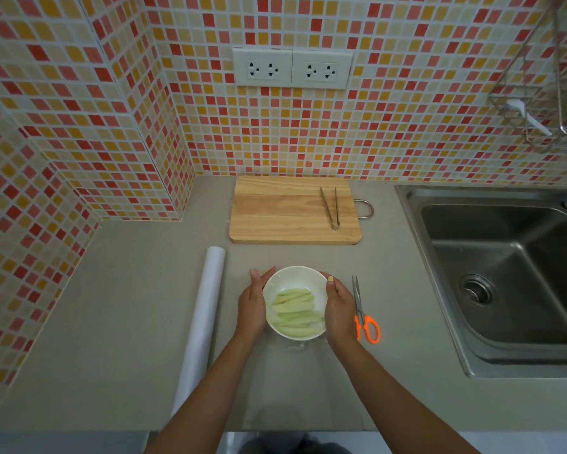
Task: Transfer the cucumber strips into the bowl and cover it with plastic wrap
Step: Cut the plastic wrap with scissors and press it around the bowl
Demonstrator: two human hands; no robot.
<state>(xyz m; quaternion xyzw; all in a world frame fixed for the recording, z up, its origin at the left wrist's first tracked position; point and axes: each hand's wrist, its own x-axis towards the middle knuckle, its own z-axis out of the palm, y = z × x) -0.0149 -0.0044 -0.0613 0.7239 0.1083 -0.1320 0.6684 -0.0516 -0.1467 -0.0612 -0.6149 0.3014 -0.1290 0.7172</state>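
- Your grey counter [118, 322] meets mosaic-tiled walls; sink [505, 273] at right.
- Low centre, your left hand [252, 309] and right hand [339, 309] cup the bowl [295, 278], fingers wrapped around it.
- Cucumber strips [293, 311] lie inside, long axes running left-right.

Mosaic-tiled wall [406, 142], two double sockets [292, 68], grey counter [111, 322], steel sink [505, 273] right.

Bowl [294, 279] between roll [203, 316] and scissors [362, 312]; board [292, 211] behind
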